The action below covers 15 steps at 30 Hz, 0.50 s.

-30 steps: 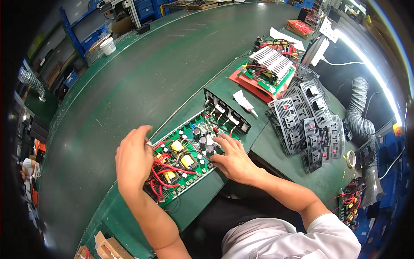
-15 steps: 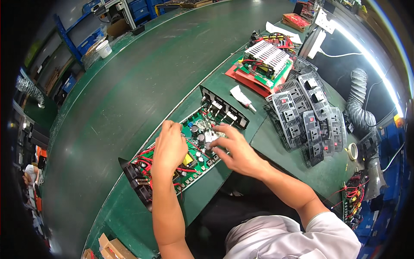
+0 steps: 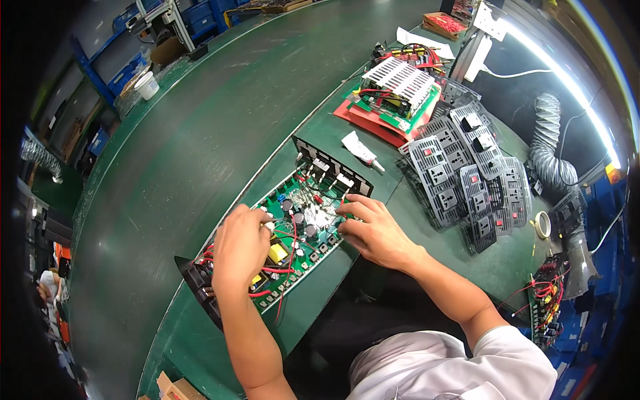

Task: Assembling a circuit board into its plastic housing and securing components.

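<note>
A green circuit board [image 3: 308,263] with capacitors, a yellow-wrapped transformer [image 3: 277,253] and red wires lies at a slant on the bench. At its far right end stands a black slotted end panel [image 3: 333,167] with white sockets wired to the board; a black fan panel [image 3: 198,283] is at the near left end, partly behind my forearm. My left hand [image 3: 238,245] is closed over the board's left side, fingertips together beside thin wires and a small white part. Near the end panel, my right hand [image 3: 379,230] pinches at the board's right edge. What either hand holds is too small to make out.
A white tube [image 3: 360,148] lies beyond the end panel. Several grey socket panels [image 3: 440,177] are piled at the right, near a tape roll [image 3: 542,225]. Behind them a white-covered circuit assembly [image 3: 402,83] rests on red sheets. A silver hose [image 3: 550,140] hangs at the far right.
My right hand's spread fingers have closed and moved toward the end panel. My left hand has shifted slightly left and down. The whole view has shifted a little as well.
</note>
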Each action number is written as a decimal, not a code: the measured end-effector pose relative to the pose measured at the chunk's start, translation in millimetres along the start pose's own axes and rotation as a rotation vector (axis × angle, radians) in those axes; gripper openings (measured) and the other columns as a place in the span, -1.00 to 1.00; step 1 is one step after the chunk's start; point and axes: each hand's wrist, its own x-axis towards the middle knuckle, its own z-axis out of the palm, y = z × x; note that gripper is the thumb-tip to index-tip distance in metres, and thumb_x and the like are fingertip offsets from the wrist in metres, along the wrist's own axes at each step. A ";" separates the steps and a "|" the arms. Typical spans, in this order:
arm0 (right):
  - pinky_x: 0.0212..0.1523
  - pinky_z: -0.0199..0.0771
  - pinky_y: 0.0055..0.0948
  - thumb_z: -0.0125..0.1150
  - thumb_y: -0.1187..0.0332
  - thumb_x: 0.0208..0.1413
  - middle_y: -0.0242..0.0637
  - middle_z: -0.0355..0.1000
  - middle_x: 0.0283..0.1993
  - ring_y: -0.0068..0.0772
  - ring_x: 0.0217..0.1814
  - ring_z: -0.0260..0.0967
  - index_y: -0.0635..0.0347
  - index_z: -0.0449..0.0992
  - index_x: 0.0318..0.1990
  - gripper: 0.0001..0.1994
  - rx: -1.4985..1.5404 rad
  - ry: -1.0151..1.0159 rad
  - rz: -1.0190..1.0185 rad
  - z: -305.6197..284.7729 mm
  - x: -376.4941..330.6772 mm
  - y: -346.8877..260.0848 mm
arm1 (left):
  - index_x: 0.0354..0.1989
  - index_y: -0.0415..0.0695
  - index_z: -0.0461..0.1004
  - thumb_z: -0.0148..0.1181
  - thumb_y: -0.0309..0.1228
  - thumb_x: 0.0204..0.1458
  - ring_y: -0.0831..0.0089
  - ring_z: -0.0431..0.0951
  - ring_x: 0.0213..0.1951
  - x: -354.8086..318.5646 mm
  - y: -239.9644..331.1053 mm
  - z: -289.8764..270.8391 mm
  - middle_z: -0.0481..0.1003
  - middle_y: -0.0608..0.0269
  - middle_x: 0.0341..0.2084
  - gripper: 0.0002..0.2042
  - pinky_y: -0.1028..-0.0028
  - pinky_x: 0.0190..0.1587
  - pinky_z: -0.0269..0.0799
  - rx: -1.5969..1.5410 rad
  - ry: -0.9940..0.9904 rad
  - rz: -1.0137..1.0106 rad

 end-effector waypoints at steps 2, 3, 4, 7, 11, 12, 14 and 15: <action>0.26 0.30 -0.10 0.35 0.44 0.06 -0.18 0.40 0.13 -0.04 0.33 0.25 0.20 0.52 -0.12 -0.77 -0.035 0.040 -0.018 2.5 0.0 2.4 | -0.23 -0.31 0.60 0.21 -0.55 -0.02 0.11 0.57 -0.30 -4.6 -5.2 -6.2 0.50 0.00 -0.37 -0.82 0.23 -0.16 0.45 -0.015 0.041 0.080; 0.19 0.35 -0.12 0.34 0.47 0.06 -0.19 0.42 0.09 -0.05 0.26 0.31 0.20 0.53 -0.15 -0.80 0.046 0.087 0.009 4.6 -0.3 5.9 | -0.24 -0.31 0.60 0.21 -0.56 -0.02 0.18 0.57 -0.33 -7.1 -2.0 -13.9 0.49 0.02 -0.38 -0.83 0.28 -0.20 0.45 -0.107 0.055 0.038; 0.13 0.39 -0.14 0.33 0.49 0.06 -0.20 0.44 0.05 -0.05 0.18 0.36 0.21 0.53 -0.19 -0.83 0.128 0.134 0.034 5.4 0.3 8.3 | -0.24 -0.31 0.60 0.21 -0.57 -0.02 0.25 0.56 -0.36 -10.1 0.2 -21.8 0.47 0.05 -0.39 -0.83 0.33 -0.24 0.45 -0.198 0.069 -0.006; -0.04 0.47 -0.19 0.32 0.51 0.07 -0.19 0.50 -0.13 -0.06 -0.05 0.45 0.22 0.53 -0.18 -0.84 0.140 0.185 0.072 4.8 5.1 9.3 | -0.20 -0.28 0.58 0.23 -0.53 0.01 0.14 0.56 -0.34 -19.7 -16.1 -45.4 0.47 0.01 -0.34 -0.82 0.26 -0.24 0.45 -0.137 0.304 -0.060; -0.12 0.48 -0.18 0.31 0.50 0.10 -0.15 0.52 -0.23 -0.04 -0.14 0.47 0.23 0.54 -0.18 -0.86 0.182 0.173 0.137 5.5 4.6 9.6 | -0.18 -0.28 0.57 0.24 -0.53 0.08 0.28 0.55 -0.36 -33.5 -41.7 -70.1 0.49 0.10 -0.33 -0.84 0.32 -0.25 0.45 -0.030 0.539 -0.222; -0.12 0.48 -0.18 0.31 0.49 0.10 -0.15 0.53 -0.23 -0.04 -0.14 0.48 0.24 0.54 -0.18 -0.86 0.192 0.165 0.154 5.6 4.8 10.1 | -0.14 -0.28 0.56 0.23 -0.53 0.10 0.29 0.55 -0.34 -35.8 -46.1 -73.3 0.50 0.11 -0.30 -0.82 0.32 -0.22 0.46 -0.069 0.507 -0.272; -0.12 0.48 -0.18 0.32 0.48 0.11 -0.15 0.53 -0.24 -0.04 -0.14 0.48 0.24 0.55 -0.19 -0.86 0.220 0.178 0.160 5.3 4.9 7.5 | -0.10 -0.28 0.55 0.22 -0.54 0.11 0.31 0.55 -0.31 -37.4 -49.6 -74.1 0.51 0.13 -0.27 -0.80 0.33 -0.20 0.47 -0.108 0.479 -0.326; -0.12 0.48 -0.18 0.32 0.47 0.11 -0.14 0.53 -0.25 -0.04 -0.15 0.48 0.25 0.55 -0.19 -0.87 0.248 0.189 0.168 6.1 4.8 5.9 | -0.06 -0.27 0.54 0.21 -0.54 0.11 0.29 0.56 -0.28 -36.5 -49.9 -71.3 0.51 0.12 -0.21 -0.78 0.33 -0.18 0.48 -0.093 0.511 -0.272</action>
